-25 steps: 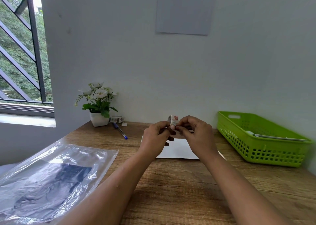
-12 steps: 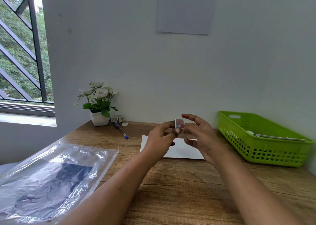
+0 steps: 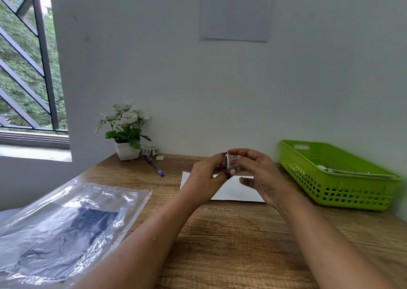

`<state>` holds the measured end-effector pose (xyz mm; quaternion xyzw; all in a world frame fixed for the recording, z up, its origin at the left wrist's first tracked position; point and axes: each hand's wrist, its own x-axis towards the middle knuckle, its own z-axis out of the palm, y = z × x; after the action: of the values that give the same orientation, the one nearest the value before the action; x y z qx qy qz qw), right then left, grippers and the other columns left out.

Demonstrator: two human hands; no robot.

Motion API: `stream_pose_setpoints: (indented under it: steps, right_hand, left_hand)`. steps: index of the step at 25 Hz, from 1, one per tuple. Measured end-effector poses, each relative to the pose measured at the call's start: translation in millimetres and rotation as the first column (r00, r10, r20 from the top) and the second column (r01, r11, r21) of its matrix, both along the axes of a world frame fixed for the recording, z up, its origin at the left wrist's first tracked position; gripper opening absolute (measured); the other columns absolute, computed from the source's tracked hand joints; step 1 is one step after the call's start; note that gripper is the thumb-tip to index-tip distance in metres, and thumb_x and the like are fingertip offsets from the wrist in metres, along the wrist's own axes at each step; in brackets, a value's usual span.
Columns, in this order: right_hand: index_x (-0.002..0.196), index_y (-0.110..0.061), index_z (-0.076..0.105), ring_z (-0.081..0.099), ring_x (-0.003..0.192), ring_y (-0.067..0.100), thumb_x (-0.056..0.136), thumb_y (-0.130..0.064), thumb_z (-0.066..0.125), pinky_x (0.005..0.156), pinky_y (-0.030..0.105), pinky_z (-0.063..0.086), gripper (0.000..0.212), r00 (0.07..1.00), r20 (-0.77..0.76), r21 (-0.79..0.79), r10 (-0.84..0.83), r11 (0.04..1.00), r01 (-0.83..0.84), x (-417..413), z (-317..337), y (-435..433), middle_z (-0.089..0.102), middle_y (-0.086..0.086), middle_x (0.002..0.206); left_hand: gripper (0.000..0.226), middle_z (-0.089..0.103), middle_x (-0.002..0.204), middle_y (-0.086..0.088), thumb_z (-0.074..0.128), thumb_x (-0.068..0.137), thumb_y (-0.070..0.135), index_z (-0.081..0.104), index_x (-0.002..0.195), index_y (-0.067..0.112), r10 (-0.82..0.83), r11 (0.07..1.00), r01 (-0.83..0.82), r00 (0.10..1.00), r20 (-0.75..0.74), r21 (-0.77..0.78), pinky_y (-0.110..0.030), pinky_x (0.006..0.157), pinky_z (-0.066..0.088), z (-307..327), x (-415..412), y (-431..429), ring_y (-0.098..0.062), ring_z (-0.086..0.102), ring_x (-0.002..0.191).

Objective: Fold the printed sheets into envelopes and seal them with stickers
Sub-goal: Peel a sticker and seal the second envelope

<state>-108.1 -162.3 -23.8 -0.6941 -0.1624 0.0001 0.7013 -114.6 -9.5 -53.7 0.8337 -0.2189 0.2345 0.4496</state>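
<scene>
My left hand [image 3: 209,175] and right hand [image 3: 258,172] are pinching the sticker roll [image 3: 232,161]. I am judging it light and stiff, best held by its rims

Nothing is readable: the wall sheet [image 3: 236,11] at twelve o'clock bears one tiny blurred line; the sticker roll [image 3: 233,163] shows only indistinct prints.

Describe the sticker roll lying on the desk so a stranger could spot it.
At the far left corner of the desk stands a white pot of white flowers. The sticker roll lies just right of the pot, behind the blue pen. Unlike the other roll, held up between the left hand and right hand, it rests untouched on the wood.
</scene>
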Motion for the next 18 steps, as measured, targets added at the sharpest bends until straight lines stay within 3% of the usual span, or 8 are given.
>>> stream_pose_setpoints:
  steps: [2,4,8,9,11,13,15,18]
  right_hand:
    - [0.101,-0.021,0.070,0.064,0.073,0.009,0.084,-0.007,0.063,0.059,0.023,0.044,0.023,0.999,0.045,0.001,0.012,1.000,-0.012,1.1,0.2,1.4,0.073,-0.003,0.086]
    - [0.104,-0.020,0.069,0.065,0.074,0.011,0.084,0.000,0.061,0.059,0.022,0.047,0.029,0.996,0.084,-0.003,0.034,0.999,-0.034,1.9,-0.1,1.6,0.074,0.000,0.090]
    - [0.103,-0.014,0.069,0.065,0.073,0.017,0.083,0.006,0.059,0.064,0.021,0.054,0.030,0.981,0.193,-0.082,0.008,0.997,0.008,2.7,1.3,-0.1,0.070,0.016,0.088]
    - [0.103,-0.013,0.069,0.065,0.074,0.019,0.084,0.006,0.059,0.065,0.023,0.055,0.029,0.977,0.213,-0.095,0.000,0.995,0.021,3.1,1.8,-0.2,0.070,0.020,0.088]
    - [0.104,-0.012,0.069,0.066,0.074,0.020,0.084,0.005,0.058,0.067,0.025,0.055,0.028,0.971,0.240,-0.119,-0.005,0.992,0.035,4.3,1.6,-0.8,0.069,0.022,0.086]
    - [0.110,-0.010,0.066,0.067,0.075,0.018,0.084,0.003,0.061,0.066,0.024,0.055,0.030,0.970,0.243,-0.142,0.008,0.989,0.028,5.1,0.8,-1.6,0.071,0.018,0.085]
    - [0.114,-0.011,0.062,0.069,0.079,0.018,0.083,0.002,0.066,0.066,0.023,0.054,0.034,0.971,0.237,-0.152,0.039,0.988,-0.003,5.4,0.5,-2.5,0.074,0.013,0.089]
    - [0.110,-0.012,0.058,0.070,0.085,0.019,0.081,0.004,0.067,0.070,0.027,0.056,0.034,0.964,0.259,-0.162,0.066,0.987,-0.024,5.7,-1.4,-3.0,0.074,0.011,0.092]
  left_hand:
    - [0.013,0.069,0.088,0.008,0.063,0.088,0.013,0.065,0.101,0.010,0.010,0.996,-0.014,0.999,-0.051,-0.087,-0.003,0.069,0.042,2.9,-0.7,0.8,0.008,0.063,0.079]
    - [0.011,0.066,0.079,0.008,0.063,0.088,0.011,0.065,0.099,0.009,0.027,0.994,-0.034,0.997,-0.070,-0.108,-0.004,0.064,0.043,3.9,-0.4,1.7,0.005,0.062,0.070]
    - [0.005,0.069,0.086,-0.007,0.062,0.089,0.014,0.064,0.094,0.012,-0.002,0.991,-0.012,0.994,-0.110,-0.130,-0.035,0.080,0.054,1.8,1.4,1.2,-0.022,0.067,0.080]
    - [0.006,0.069,0.086,-0.006,0.061,0.089,0.013,0.064,0.094,0.013,-0.004,0.992,-0.009,0.994,-0.107,-0.125,-0.034,0.080,0.055,1.1,1.8,1.6,-0.018,0.067,0.080]
    - [0.012,0.068,0.084,0.004,0.060,0.089,0.010,0.065,0.099,0.014,-0.007,0.997,0.003,0.998,-0.057,-0.072,-0.016,0.075,0.052,1.4,-0.3,2.5,-0.001,0.065,0.075]
    - [0.020,0.068,0.092,0.009,0.060,0.088,0.007,0.066,0.105,0.015,0.021,0.999,-0.024,0.998,0.064,0.042,-0.010,0.075,0.046,3.1,-0.1,6.1,-0.001,0.063,0.085]
    - [0.020,0.064,0.114,0.010,0.060,0.088,0.009,0.067,0.105,0.017,0.066,0.983,-0.094,0.982,0.175,0.159,-0.013,0.084,0.043,4.5,2.1,10.6,-0.010,0.061,0.104]
    - [0.015,0.052,0.138,0.004,0.065,0.086,0.017,0.071,0.100,0.014,0.134,0.985,-0.148,0.981,0.143,0.092,-0.021,0.097,0.036,3.7,4.2,12.3,-0.010,0.048,0.126]
